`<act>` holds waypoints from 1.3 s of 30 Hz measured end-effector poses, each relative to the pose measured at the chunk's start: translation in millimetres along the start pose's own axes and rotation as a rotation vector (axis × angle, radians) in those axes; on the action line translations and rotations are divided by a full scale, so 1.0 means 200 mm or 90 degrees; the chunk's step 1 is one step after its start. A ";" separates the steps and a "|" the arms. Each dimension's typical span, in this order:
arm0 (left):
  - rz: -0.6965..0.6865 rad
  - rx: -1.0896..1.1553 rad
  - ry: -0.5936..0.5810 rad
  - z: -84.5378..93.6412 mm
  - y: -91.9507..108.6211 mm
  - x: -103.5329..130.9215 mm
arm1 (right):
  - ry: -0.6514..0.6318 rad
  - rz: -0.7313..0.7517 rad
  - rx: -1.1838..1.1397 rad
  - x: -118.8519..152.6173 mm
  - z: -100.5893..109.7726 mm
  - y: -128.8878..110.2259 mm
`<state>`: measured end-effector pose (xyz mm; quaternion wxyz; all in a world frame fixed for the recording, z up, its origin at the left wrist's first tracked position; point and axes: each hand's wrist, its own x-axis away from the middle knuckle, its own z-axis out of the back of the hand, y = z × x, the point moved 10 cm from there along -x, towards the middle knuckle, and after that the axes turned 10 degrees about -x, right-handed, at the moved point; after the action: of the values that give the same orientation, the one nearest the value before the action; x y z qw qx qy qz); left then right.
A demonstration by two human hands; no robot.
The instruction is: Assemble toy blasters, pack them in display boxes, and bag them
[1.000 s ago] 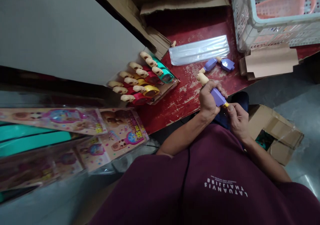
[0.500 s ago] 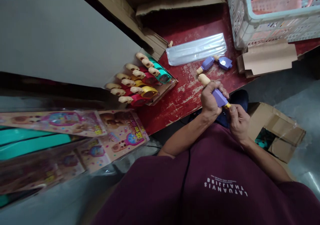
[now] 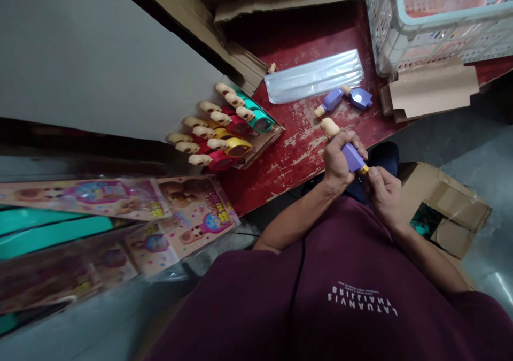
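Observation:
My left hand [image 3: 340, 156] is wrapped round a purple plastic toy [image 3: 352, 158], held above the table's front edge. The toy's cream, rounded end [image 3: 329, 127] sticks out past the fingers on the far side. At its near end is a small yellow piece [image 3: 364, 169], which the closed thumb and fingers of my right hand [image 3: 382, 190] grip. The inside of both grips is hidden. Just beyond lie two similar toys, a purple one [image 3: 332, 100] and another purple one [image 3: 360, 99] with a pale round mark, both with cream ends.
Clear plastic bags [image 3: 315, 76] lie on the worn red table [image 3: 288, 152]. Several cream-handled coloured toys [image 3: 238, 147] fill a cardboard tray at left. Flat cardboard [image 3: 433, 91] and a white crate [image 3: 444, 37] stand right; an open carton [image 3: 452, 206] is below. Printed packages [image 3: 196, 211] are lower left.
The cream end of the held toy has turned slightly, so its outline looks different. Both hands keep their grip in nearly the same place.

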<state>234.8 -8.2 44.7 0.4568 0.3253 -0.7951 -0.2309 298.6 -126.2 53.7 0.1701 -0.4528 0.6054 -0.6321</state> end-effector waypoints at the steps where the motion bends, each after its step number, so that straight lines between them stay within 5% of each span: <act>1: 0.000 0.002 0.001 0.00 0.00 0.00 | -0.002 -0.051 -0.066 0.00 -0.01 0.04; 6: 0.012 0.029 -0.035 0.00 -0.02 -0.02 | -0.051 -0.241 -0.256 0.03 -0.10 0.19; 8: 0.008 0.034 -0.034 0.01 -0.02 -0.04 | -0.062 -0.192 -0.187 0.00 -0.09 0.17; 12: -0.004 0.025 0.031 0.07 -0.01 -0.05 | -0.019 0.057 0.048 -0.05 -0.04 0.03; 15: -0.017 0.038 0.027 0.05 0.01 -0.04 | 0.015 0.114 0.066 -0.04 -0.04 0.00; 23: 0.015 0.041 -0.042 0.02 -0.01 0.00 | 0.021 0.058 0.011 0.02 -0.04 0.04; 30: 0.028 0.023 -0.058 0.02 -0.01 -0.02 | -0.022 -0.091 -0.131 0.02 -0.08 0.12; 32: 0.042 0.020 -0.031 0.03 -0.02 -0.04 | -0.023 -0.021 -0.033 -0.01 -0.05 0.07; 36: 0.051 0.015 0.015 0.04 -0.03 -0.06 | 0.021 0.306 0.329 0.00 0.00 -0.11; 39: 0.045 0.009 0.009 0.02 -0.03 -0.04 | 0.020 0.452 0.497 0.04 -0.03 -0.12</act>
<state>235.5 -5.8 34.8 0.4677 0.3021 -0.8046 -0.2065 297.7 -122.7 79.4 0.5209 -0.1133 0.4432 -0.7207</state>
